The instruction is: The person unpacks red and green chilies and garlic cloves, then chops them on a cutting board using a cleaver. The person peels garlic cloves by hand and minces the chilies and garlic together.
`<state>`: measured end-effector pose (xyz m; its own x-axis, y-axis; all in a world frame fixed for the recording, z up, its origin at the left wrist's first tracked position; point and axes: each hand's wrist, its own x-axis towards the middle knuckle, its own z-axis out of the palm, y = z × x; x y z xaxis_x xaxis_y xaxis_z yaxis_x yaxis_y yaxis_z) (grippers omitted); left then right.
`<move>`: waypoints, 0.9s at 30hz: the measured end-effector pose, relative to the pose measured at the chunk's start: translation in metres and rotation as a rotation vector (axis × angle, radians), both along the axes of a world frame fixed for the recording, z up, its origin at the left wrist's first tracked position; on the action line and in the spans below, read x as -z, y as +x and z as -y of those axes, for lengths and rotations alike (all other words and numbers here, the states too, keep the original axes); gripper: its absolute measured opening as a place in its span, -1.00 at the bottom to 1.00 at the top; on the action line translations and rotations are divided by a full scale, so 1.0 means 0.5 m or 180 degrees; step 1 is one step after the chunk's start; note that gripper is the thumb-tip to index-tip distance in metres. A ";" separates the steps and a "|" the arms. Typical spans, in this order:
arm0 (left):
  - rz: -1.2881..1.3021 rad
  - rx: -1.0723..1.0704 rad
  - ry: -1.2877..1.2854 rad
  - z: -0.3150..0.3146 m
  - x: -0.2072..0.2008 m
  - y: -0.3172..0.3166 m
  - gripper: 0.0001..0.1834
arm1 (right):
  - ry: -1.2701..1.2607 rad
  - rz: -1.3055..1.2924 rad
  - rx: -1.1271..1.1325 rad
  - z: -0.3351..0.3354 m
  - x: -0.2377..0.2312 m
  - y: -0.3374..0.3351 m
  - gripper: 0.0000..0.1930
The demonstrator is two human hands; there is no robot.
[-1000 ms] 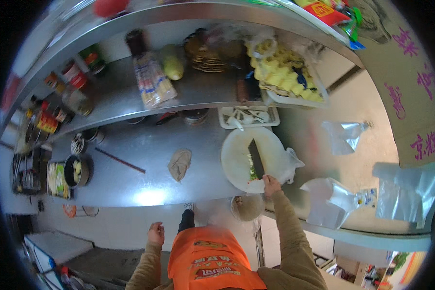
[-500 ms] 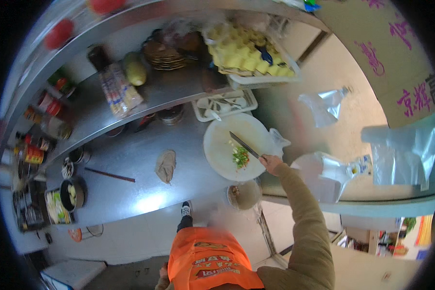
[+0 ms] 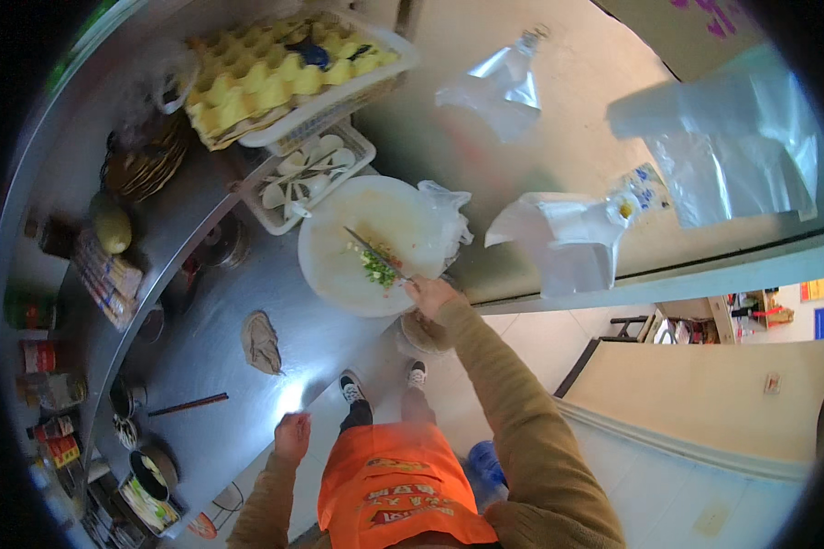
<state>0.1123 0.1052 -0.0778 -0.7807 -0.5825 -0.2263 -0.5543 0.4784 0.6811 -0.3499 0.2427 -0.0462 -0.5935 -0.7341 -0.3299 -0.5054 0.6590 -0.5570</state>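
My right hand [image 3: 430,297] is wrapped round the handle of a kitchen knife [image 3: 372,249], which lies low over a round white cutting board [image 3: 325,265]. Against the blade sits a small heap of chopped green onion [image 3: 376,271], with pale bits beside it and reddish-brown bits near the edge. My left hand [image 3: 292,436] hangs by the counter's front edge, left of my orange apron [image 3: 389,480]. Its fingers look curled in, and nothing shows in them. A crumpled beige cloth [image 3: 262,343] lies on the steel counter [image 3: 220,320] between my left hand and the board.
Behind the board stand a white basket of spoons [image 3: 362,146] and, on the shelf, yellow egg trays [image 3: 247,87]. Plastic bags [image 3: 742,146] hang on the right wall. Chopsticks [image 3: 189,404] and a dark pot [image 3: 153,473] are at the left. A container [image 3: 425,334] stands below the board.
My view has swung to the right, so the counter sits further left. My left hand has risen from beside the apron to the counter's edge. The knife stays in my right hand over the board.
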 end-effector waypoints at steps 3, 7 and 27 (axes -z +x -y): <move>-0.0907 0.0641 -0.0373 0.050 -0.093 -0.304 -0.92 | 0.0260 -0.0031 0.0000 0.000 0.000 0.018 -0.53; -0.1291 0.1674 -0.1308 0.101 -0.152 -0.739 -0.77 | 0.0030 -0.0014 -0.0033 0.000 0.010 0.017 -0.54; -0.0749 0.2605 -0.0432 0.042 -0.244 -1.125 -0.68 | -0.0035 0.0255 -0.0261 0.003 -0.003 -0.075 -0.54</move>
<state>-0.4503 0.0841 0.0444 -0.9845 0.1735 0.0248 0.1486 0.7514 0.6429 -0.3873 0.2412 -0.0446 -0.5033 -0.7830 -0.3655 -0.5111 0.6108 -0.6047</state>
